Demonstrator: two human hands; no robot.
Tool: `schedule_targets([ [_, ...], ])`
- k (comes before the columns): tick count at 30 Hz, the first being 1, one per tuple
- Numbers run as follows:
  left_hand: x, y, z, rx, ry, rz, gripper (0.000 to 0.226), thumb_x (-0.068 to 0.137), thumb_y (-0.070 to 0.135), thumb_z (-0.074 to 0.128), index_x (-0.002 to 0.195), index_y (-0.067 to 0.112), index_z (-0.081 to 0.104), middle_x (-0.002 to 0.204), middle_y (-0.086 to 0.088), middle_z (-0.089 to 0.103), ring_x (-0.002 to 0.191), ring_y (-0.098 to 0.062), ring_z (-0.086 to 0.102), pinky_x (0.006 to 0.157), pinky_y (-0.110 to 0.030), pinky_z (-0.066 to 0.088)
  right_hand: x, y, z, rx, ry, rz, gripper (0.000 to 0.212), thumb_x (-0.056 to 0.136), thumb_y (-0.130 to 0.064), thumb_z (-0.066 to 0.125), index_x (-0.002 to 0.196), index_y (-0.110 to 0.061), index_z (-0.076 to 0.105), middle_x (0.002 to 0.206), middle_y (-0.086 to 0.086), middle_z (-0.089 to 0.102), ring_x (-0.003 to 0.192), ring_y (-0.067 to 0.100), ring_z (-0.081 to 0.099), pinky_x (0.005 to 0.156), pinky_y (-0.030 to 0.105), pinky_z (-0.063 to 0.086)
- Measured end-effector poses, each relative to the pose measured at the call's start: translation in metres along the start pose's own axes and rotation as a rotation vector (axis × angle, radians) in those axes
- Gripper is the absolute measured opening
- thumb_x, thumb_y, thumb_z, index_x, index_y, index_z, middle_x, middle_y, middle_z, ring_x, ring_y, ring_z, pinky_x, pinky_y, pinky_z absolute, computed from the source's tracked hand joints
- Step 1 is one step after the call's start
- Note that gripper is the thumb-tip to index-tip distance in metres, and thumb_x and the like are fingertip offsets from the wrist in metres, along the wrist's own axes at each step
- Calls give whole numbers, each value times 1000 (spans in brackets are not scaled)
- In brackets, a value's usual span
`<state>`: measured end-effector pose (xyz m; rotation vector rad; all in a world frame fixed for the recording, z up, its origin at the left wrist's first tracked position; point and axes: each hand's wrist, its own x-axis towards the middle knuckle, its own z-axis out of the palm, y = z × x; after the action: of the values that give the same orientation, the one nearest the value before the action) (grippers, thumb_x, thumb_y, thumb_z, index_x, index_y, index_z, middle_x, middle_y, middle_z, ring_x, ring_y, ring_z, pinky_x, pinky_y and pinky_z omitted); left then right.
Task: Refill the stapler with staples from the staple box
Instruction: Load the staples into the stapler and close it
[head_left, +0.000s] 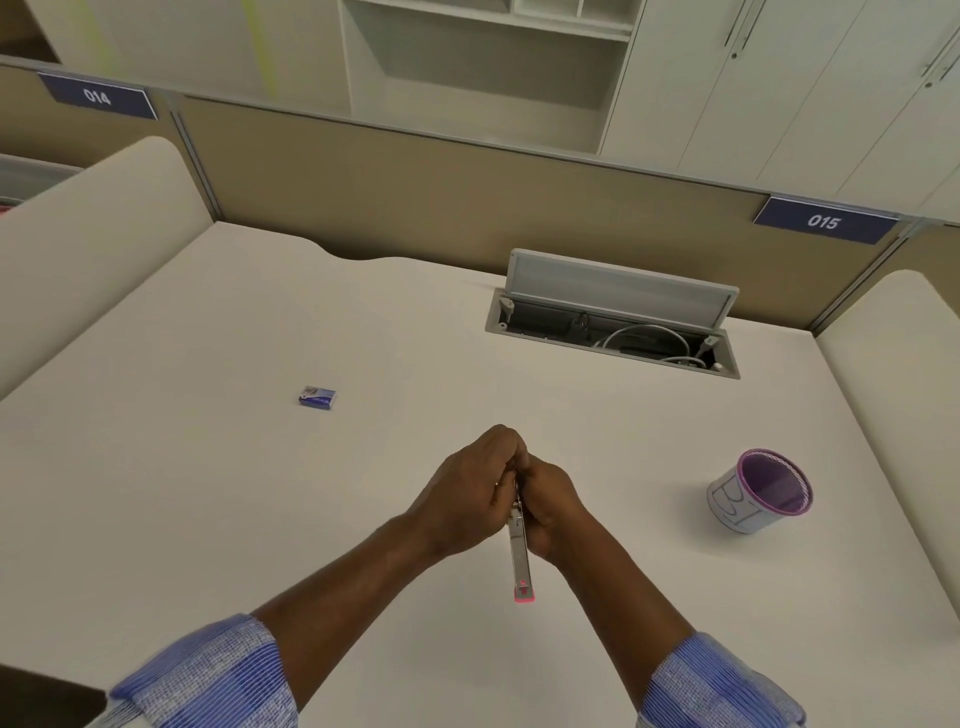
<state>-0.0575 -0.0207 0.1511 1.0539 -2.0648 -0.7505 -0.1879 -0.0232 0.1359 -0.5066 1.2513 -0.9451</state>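
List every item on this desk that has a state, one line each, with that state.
stapler: held off the desk in both hands, metal part pointing toward the person
left hand: closed on stapler
right hand: closed on stapler
staple box: lying on desk, untouched, looks closed
cable hatch: lid up, cables showing
purple cup: upright, looks empty

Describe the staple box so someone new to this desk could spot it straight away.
Start at the wide cream desk. Look left of the hands gripping the stapler, farther from the person. The staple box lies there alone, the only small blue item on the desktop, unlike the round purple-rimmed cup on the right.
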Motion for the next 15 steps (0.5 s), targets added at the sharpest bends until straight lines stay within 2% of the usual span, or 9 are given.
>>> schedule_targets([
  [2, 0, -1, 0, -26, 23, -35, 20, 88, -2, 48, 93, 17, 50, 85, 8, 57, 72, -14, 55, 63, -30, 50, -2, -1, 3, -19, -19, -20, 42, 103, -23, 53, 71, -10, 77, 70, 8, 72, 64, 16, 73, 53, 25, 56],
  [4, 3, -2, 0, -103, 72, -128, 19, 91, -1, 50, 92, 18, 51, 77, 12, 55, 65, -10, 55, 59, -22, 48, -3, -2, 6, -90, -35, -61, 41, 103, -34, 52, 77, -13, 75, 70, 5, 69, 62, 16, 67, 53, 28, 53],
  [7, 6, -1, 1, -194, 118, -226, 18, 93, 0, 53, 93, 18, 53, 69, 15, 55, 58, -6, 55, 56, -16, 45, -6, -5, 9, -204, -37, -97, 48, 102, -47, 47, 68, -22, 69, 58, -3, 62, 48, 12, 56, 44, 27, 47],
  [9, 6, 2, 0, -195, 115, -220, 20, 92, -1, 52, 93, 19, 52, 70, 13, 57, 59, -7, 56, 56, -18, 47, -6, -3, 10, -217, -25, -95, 47, 102, -44, 47, 65, -23, 67, 58, -2, 59, 46, 11, 53, 42, 26, 45],
  [12, 0, 7, -3, -105, 80, -130, 18, 91, 0, 49, 93, 17, 51, 79, 4, 58, 67, -15, 57, 60, -33, 53, -4, 3, 10, -167, -8, -63, 44, 103, -32, 48, 63, -22, 64, 63, 2, 57, 49, 12, 54, 43, 25, 44],
  [14, -7, 7, -4, -14, 35, -43, 14, 90, 1, 49, 94, 14, 51, 82, 2, 57, 68, -16, 54, 61, -35, 52, -3, 5, 8, -104, -28, -55, 32, 98, -27, 55, 69, -18, 64, 71, 7, 62, 60, 16, 61, 51, 26, 49],
  [15, -11, 8, -3, 49, 5, 10, 12, 90, 2, 50, 95, 13, 51, 83, 0, 58, 68, -15, 52, 61, -33, 50, -3, 5, 7, -44, -53, -48, 20, 93, -25, 61, 77, -13, 63, 80, 12, 65, 71, 20, 65, 59, 29, 52],
])
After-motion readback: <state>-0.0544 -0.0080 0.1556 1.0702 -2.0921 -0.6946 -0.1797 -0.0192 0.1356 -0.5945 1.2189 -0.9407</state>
